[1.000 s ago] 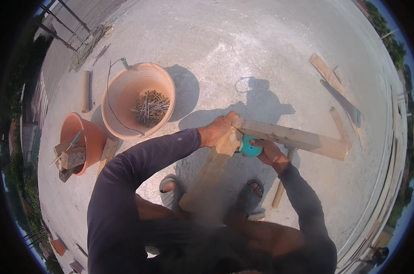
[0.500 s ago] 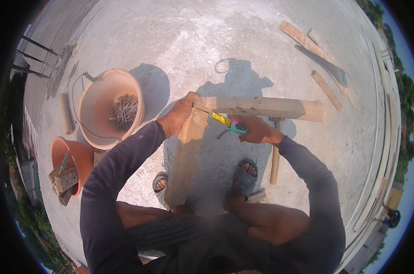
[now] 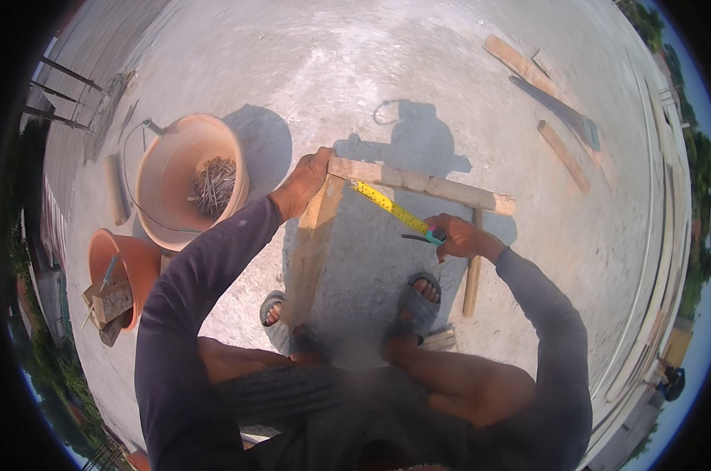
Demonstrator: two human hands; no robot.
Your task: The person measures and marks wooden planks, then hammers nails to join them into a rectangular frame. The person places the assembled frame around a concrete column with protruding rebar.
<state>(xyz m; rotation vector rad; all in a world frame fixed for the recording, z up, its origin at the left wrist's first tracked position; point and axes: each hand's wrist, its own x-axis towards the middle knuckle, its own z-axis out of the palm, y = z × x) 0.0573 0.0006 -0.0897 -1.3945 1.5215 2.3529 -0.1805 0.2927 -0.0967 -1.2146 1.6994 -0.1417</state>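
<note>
My left hand [image 3: 307,185] is closed around the corner where two wooden pieces meet. One wooden piece [image 3: 422,183] extends rightward from that corner; the other, a wooden block [image 3: 311,247], runs from it down toward my feet. A tape measure [image 3: 435,235] with a teal case sits in the closed fingers of my right hand [image 3: 467,237]. Its yellow blade [image 3: 392,207] stretches slantwise up to the inner corner by my left hand; how its tip is held there is hidden. A wooden handle [image 3: 472,276] lies on the ground beneath my right wrist, its upper end covered.
Left stands a large orange bucket [image 3: 153,173] with nails [image 3: 213,185]. A smaller orange bucket [image 3: 148,271] nearby holds wood offcuts [image 3: 112,302]. A handsaw [image 3: 555,108] lies far right among wood strips [image 3: 563,155]. Long boards [image 3: 660,271] line the right edge.
My right hand has moved right and slightly nearer with the tape measure, and more yellow blade shows. The rightward wooden piece has tilted, its right end now lower and further left.
</note>
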